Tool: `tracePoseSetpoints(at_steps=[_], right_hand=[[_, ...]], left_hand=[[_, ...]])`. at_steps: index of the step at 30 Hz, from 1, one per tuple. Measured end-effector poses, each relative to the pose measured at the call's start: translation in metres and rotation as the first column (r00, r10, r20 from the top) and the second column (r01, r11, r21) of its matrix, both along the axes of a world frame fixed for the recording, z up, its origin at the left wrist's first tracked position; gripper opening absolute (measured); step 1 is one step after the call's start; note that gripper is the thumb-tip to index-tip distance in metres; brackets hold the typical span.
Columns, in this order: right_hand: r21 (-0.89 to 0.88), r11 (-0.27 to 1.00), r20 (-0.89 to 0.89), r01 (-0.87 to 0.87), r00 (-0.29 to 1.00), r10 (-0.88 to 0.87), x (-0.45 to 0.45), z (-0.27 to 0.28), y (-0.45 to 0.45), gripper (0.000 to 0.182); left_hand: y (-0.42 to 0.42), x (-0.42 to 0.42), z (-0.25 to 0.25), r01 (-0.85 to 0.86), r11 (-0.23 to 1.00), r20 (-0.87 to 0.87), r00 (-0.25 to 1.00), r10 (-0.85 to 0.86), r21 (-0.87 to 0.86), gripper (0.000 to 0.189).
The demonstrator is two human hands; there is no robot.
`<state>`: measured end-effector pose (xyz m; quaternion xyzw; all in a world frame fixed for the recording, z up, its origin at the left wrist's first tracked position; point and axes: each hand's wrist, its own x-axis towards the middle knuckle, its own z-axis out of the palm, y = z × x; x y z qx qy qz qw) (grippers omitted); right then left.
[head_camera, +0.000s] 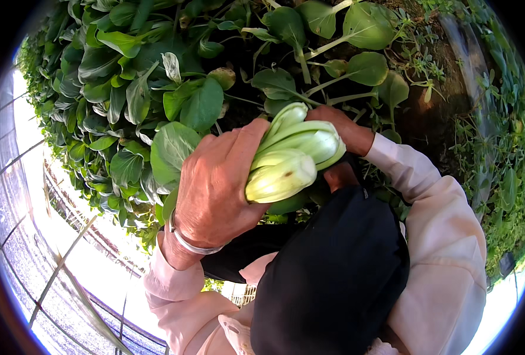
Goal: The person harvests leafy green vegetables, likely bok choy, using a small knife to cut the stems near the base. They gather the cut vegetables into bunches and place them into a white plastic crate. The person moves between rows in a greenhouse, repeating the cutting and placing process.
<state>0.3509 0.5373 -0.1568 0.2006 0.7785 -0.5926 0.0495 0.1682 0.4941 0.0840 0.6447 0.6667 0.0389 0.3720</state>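
Observation:
My left hand (220, 182) is closed around a bunch of pak choi heads (282, 175). Their pale, thick bases point to the right, towards my right arm. One base carries a small brown spot. My right hand (329, 120) reaches down among the pak choi plants (276, 84) just beyond the bunch. Its fingers are hidden behind the held stalks and leaves, so I cannot see what they touch. A broad green leaf (174, 148) shows beside my left knuckles.
Dense leafy pak choi (111, 84) fills the left and upper bed. Dark soil (426, 120), low weeds (422, 53) and a translucent plastic strip (471, 66) lie to the right. Netting with a wire grid (18, 177) runs along the left. Black cloth (329, 275) covers much of the lower middle.

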Motion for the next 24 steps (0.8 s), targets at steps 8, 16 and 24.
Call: tracePoseSetpoints(at_steps=[8,16,24], right_hand=[[-0.224,0.959,0.062,0.173,0.985,-0.163,-0.01,0.024,0.018,0.04],[-0.111,0.935,-0.108,0.337,0.931,-0.348,-0.077,0.03,0.029,0.043],[-0.101,0.956,-0.122,0.276,0.95,-0.288,-0.128,-0.008,0.019,0.043]], left_hand=[[0.033,-0.07,-0.058,0.065,0.998,-0.519,0.853,-0.052,0.006,0.047],[-0.02,-0.093,-0.071,-0.157,0.978,-0.645,0.764,0.03,-0.139,0.062],[-0.075,-0.08,-0.089,-0.101,0.995,-0.655,0.753,0.063,-0.02,0.074]])
